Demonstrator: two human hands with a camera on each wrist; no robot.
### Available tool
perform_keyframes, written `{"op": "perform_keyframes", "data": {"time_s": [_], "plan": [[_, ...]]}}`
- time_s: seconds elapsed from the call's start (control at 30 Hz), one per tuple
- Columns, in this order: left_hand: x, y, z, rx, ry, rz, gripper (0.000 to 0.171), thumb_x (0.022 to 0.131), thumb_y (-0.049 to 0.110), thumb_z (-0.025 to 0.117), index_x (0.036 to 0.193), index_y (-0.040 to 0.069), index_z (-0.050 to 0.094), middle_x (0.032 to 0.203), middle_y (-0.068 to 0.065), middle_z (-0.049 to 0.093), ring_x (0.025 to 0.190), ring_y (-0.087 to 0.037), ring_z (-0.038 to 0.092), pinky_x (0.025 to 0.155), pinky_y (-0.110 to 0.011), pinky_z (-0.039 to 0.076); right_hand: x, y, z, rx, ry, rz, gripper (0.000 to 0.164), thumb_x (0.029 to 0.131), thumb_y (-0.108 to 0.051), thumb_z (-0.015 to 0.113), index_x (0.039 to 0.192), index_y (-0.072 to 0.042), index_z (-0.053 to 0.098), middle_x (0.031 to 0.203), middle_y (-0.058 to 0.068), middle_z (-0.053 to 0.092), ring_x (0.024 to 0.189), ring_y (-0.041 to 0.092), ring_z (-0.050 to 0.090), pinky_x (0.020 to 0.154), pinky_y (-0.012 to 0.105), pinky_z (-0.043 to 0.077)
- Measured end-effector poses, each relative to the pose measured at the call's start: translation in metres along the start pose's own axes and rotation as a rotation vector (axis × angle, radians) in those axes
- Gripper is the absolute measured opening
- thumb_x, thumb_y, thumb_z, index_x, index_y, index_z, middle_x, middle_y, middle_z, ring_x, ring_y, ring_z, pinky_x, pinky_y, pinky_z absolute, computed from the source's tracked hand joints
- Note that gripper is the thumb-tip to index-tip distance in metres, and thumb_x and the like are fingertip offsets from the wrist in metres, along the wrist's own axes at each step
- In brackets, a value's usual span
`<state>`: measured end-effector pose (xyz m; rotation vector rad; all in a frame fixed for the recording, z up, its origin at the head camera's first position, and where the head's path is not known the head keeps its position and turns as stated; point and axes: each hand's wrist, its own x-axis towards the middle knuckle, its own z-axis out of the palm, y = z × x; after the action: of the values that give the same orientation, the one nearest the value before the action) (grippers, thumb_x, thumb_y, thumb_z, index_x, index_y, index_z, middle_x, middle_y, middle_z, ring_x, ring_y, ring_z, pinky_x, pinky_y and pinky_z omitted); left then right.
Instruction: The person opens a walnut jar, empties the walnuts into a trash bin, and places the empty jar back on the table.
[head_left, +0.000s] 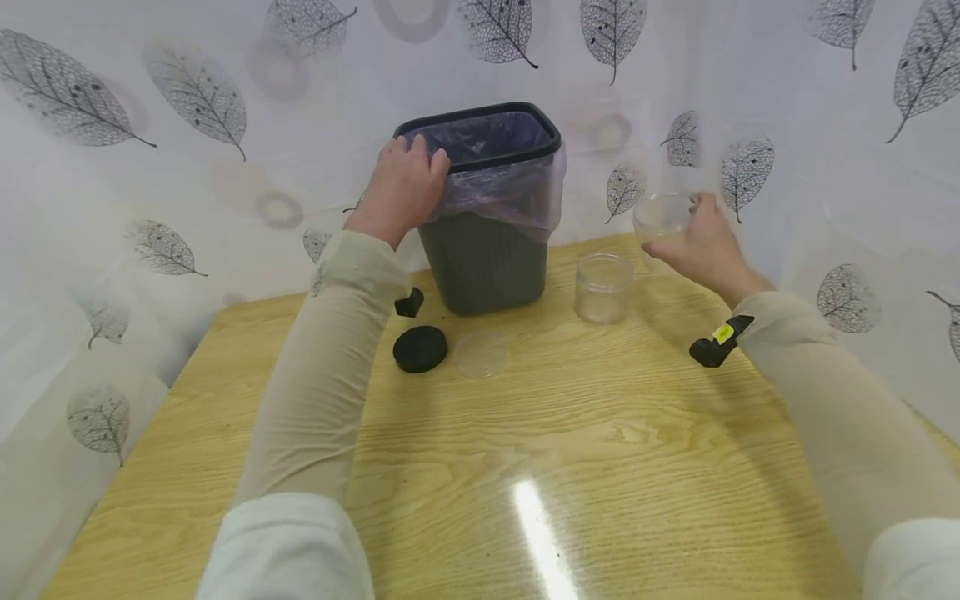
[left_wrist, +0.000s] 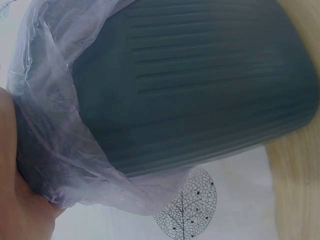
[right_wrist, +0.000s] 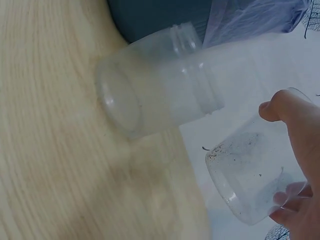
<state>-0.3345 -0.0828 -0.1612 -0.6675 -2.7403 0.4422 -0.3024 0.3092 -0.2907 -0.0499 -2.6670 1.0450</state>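
Note:
A dark grey trash can [head_left: 487,267] with a purple plastic liner [head_left: 510,192] folded over its rim stands at the back of the wooden table. My left hand [head_left: 405,185] grips the near left corner of that rim, fingers over the edge. To the right of the can, my right hand [head_left: 703,250] holds a clear plastic cup [right_wrist: 250,165] by its upper part, raised above the table. Small dark specks show near the cup's bottom in the right wrist view. Between the can and the right hand stands a clear jar [head_left: 602,292], upright and without a lid.
In front of the can lie a round black lid [head_left: 420,348] and a thin clear disc [head_left: 482,355], side by side. A white curtain [head_left: 277,167] with leaf prints hangs directly behind the table [head_left: 600,467]. Light glares off the table's near part.

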Motion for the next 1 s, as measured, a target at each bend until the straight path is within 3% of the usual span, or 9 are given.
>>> {"op": "perform_keyframes", "data": {"time_s": [0.33,0.67,0.8,0.9,1.0], "plan": [[0.000,-0.001,-0.001,-0.085,-0.032,-0.036,0.045,0.109,0.017,0.014,0.145,-0.008,0.024,0.156,-0.037,0.021,0.144,-0.055,0.021,0.122,-0.058,0.015,-0.011,0.018,0.013,-0.077,-0.060,0.037,0.115,0.084,-0.045,0.075,0.152,0.012,0.002,0.148,0.043,0.019,0.130,0.060,0.032,0.110,0.068,0.029],[-0.003,0.000,-0.002,0.031,-0.003,0.012,0.038,0.108,0.008,0.020,0.141,-0.010,0.029,0.152,-0.041,0.026,0.140,-0.057,0.028,0.119,-0.060,0.022,-0.017,0.033,0.023,-0.075,-0.078,0.026,0.116,0.083,-0.047,0.076,0.151,0.013,0.003,0.138,0.045,0.034,0.123,0.058,0.040,0.106,0.068,0.033],[-0.003,0.000,-0.003,0.035,-0.031,0.004,0.041,0.108,0.009,0.020,0.144,-0.009,0.025,0.153,-0.040,0.024,0.142,-0.057,0.026,0.120,-0.059,0.021,-0.018,0.036,0.023,-0.080,-0.083,0.031,0.116,0.084,-0.050,0.075,0.150,0.014,0.005,0.135,0.045,0.038,0.121,0.058,0.042,0.104,0.068,0.035],[-0.001,0.000,-0.003,-0.034,-0.066,-0.039,0.047,0.109,0.015,0.016,0.150,-0.007,0.018,0.157,-0.036,0.018,0.145,-0.054,0.020,0.122,-0.057,0.016,-0.020,0.036,0.023,-0.076,-0.100,0.042,0.118,0.084,-0.052,0.074,0.151,0.013,0.001,0.135,0.046,0.039,0.122,0.058,0.043,0.105,0.067,0.035],[0.002,-0.002,-0.001,-0.207,-0.083,-0.136,0.058,0.109,0.029,0.007,0.156,-0.005,0.010,0.163,-0.028,0.012,0.151,-0.046,0.012,0.125,-0.051,0.008,-0.020,0.039,0.023,-0.081,-0.125,0.046,0.121,0.084,-0.055,0.072,0.152,0.012,-0.004,0.136,0.049,0.038,0.124,0.059,0.041,0.106,0.067,0.033]]}}
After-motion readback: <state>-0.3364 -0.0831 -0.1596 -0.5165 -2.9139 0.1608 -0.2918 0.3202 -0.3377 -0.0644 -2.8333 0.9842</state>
